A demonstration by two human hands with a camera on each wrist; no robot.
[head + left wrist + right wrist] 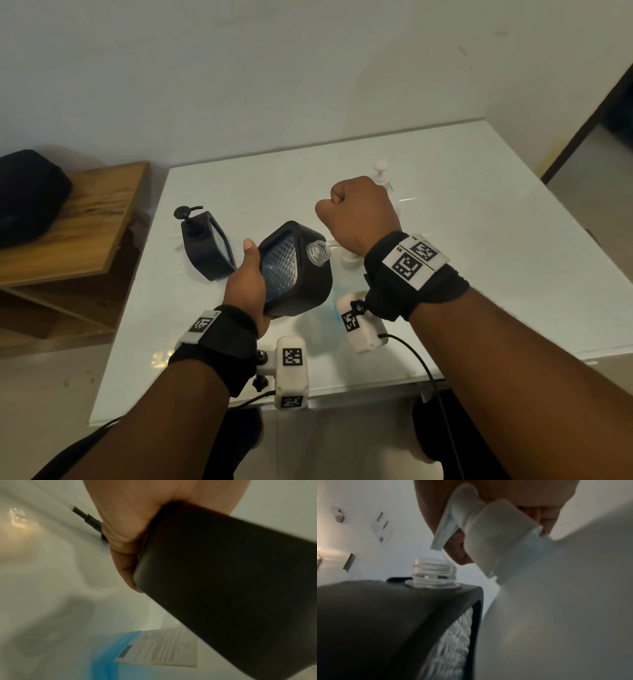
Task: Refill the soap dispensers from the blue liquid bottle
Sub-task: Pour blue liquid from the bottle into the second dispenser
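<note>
A white glossy table (479, 240) is set against the wall. A black pump dispenser (205, 246) stands at its left, a white pump bottle (382, 171) farther back, and a blue liquid bottle (120, 655) near its front.

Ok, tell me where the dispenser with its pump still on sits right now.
In the head view, the capped black dispenser stands on the white table, left of the open dispenser gripped by the left hand.
</note>
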